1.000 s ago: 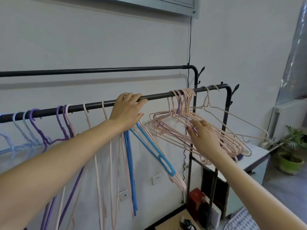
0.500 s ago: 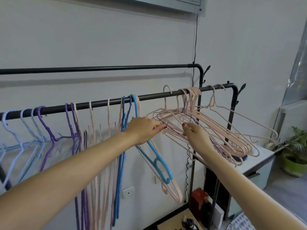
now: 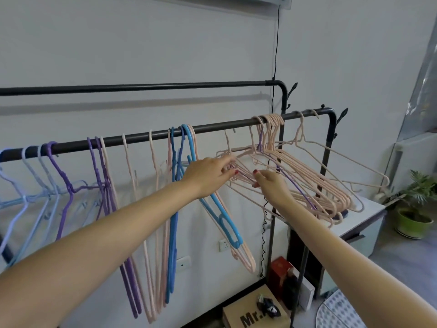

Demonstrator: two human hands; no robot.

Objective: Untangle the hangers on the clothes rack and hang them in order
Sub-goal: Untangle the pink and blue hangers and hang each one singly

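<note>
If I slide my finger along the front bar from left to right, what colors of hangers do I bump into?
Light blue hangers → purple hangers → single pink hangers → bright blue hangers → tangled pink bunch, with one purple hanger caught inside → last pink hanger.

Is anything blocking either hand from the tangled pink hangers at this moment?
Nothing visible does. The left hand and right hand already have their fingertips in the near ends of the pink hangers. One purple hanger is threaded through that bunch, hooked on the same rail.
</note>
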